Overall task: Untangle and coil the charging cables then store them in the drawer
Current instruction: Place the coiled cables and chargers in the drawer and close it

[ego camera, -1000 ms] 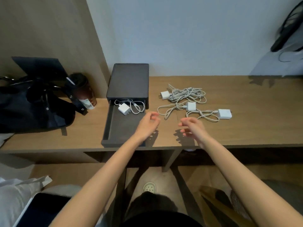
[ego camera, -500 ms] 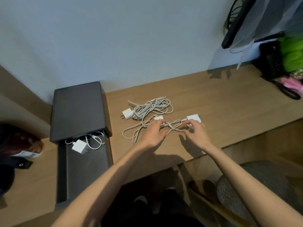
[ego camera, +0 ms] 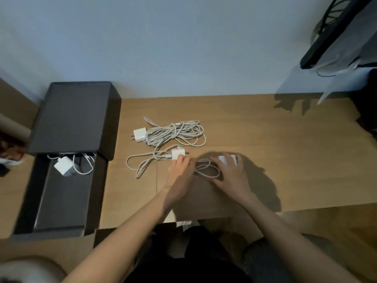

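A tangle of white charging cables [ego camera: 175,132] lies on the wooden desk [ego camera: 265,150], with one white plug [ego camera: 139,135] at its left. My left hand [ego camera: 180,172] pinches the cable beside a second white plug [ego camera: 177,154]. My right hand [ego camera: 230,176] rests over a third white plug [ego camera: 227,159], fingers curled on it. A loose cable loop [ego camera: 207,172] lies between the two hands. The dark drawer [ego camera: 61,193] stands pulled out at the left, holding a coiled charger [ego camera: 65,166] at its back.
The drawer's dark box [ego camera: 73,117] sits against the wall. A black fan [ego camera: 334,31] and dark items stand at the far right. The desk's front edge runs just behind my forearms. A dark bag edge shows at the far left.
Both hands came down from above the desk onto the nearest cable and plugs. The view swung right and tilted, then levelled, and it now looks more steeply down.
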